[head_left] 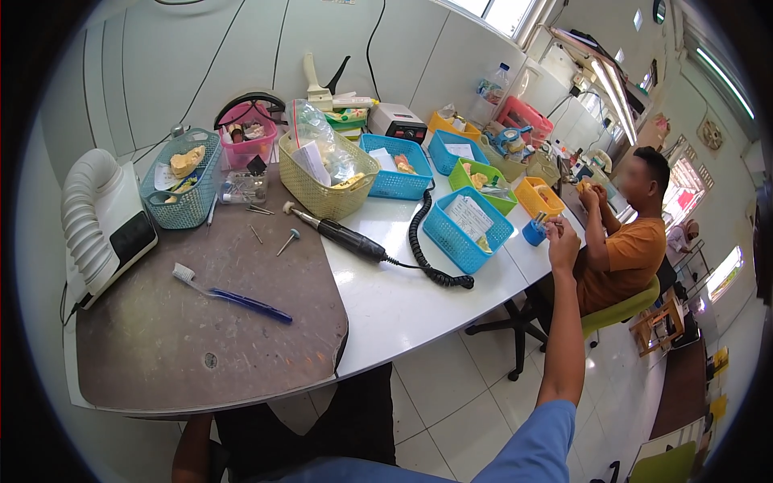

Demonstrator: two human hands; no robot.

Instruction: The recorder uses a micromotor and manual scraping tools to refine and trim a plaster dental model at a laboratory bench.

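Note:
My right arm stretches out to the right, past the table's edge. The fingers of my right hand [564, 239] are curled together beside a small blue container [534, 231]; what they hold, if anything, is too small to make out. Of my left arm only a part shows low at the left edge of my lap, and the hand is out of view. On the brown mat [145, 354] lie a blue toothbrush [241, 304] and a mushroom-shaped bur [288, 241]. A black rotary handpiece [346, 238] with a coiled cord rests across the mat's edge.
A white suction unit with a ribbed hose [88, 217] stands at left. Behind are a green basket with a plaster model [187, 163], a cream basket [322, 197], a blue basket [459, 249] and a control box [397, 122]. A co-worker [632, 241] sits at right.

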